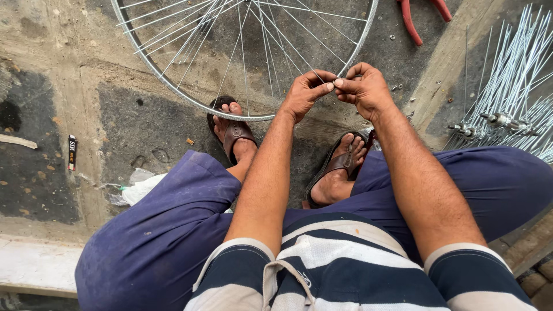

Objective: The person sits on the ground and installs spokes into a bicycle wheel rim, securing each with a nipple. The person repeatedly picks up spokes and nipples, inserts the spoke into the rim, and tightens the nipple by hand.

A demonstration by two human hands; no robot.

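Red-handled metal pliers [416,17] at one o'clock, bundle of loose silver spokes [507,98] at three o'clock, small black packet [72,152] at nine o'clock, crumpled white plastic wrapper [138,187] at eight o'clock.

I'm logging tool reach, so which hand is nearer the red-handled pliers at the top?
Right. The right hand pinches at the wheel rim just below-left of the red-handled pliers; the left hand is farther left of them.

Soft even daylight, sharp focus

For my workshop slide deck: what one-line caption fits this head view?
Seated person's left hand and right hand pinch a spoke at the wheel rim, loose spokes piled nearby.
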